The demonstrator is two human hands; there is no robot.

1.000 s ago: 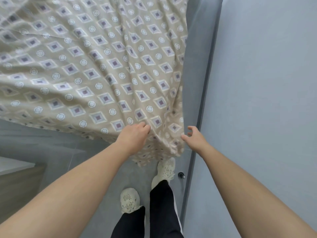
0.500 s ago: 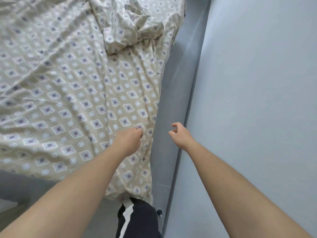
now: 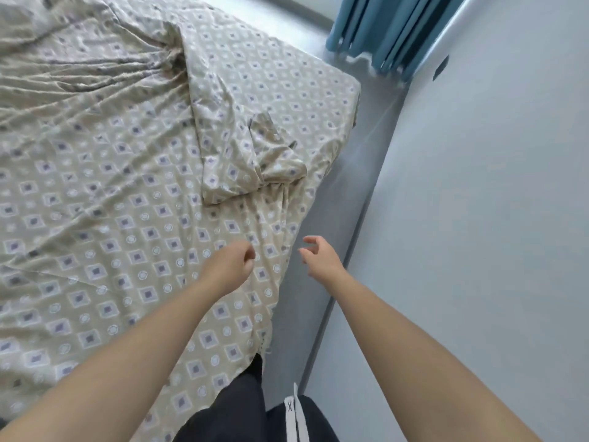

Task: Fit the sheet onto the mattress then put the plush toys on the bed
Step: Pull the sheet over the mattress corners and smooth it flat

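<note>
The beige sheet (image 3: 134, 218) with a purple diamond print lies spread over the mattress, wrinkled, and hangs over the near right edge. One corner (image 3: 255, 167) is folded back on itself in a bunch near the right side. My left hand (image 3: 228, 266) hovers over the sheet's right edge with its fingers curled in; I see no fabric in them. My right hand (image 3: 322, 260) is just to its right, over the gap beside the bed, fingers spread and holding nothing. No plush toys are in view.
A pale grey wall (image 3: 478, 218) runs close along the bed's right side, leaving a narrow strip of grey floor (image 3: 347, 193). Teal curtains (image 3: 389, 30) hang at the far end. My dark trousers (image 3: 255, 409) press against the bed's near corner.
My view has swung up from the bed's corner to its top. The left hand, which gripped the hanging sheet corner, now sits above the sheet; both hands have moved forward.
</note>
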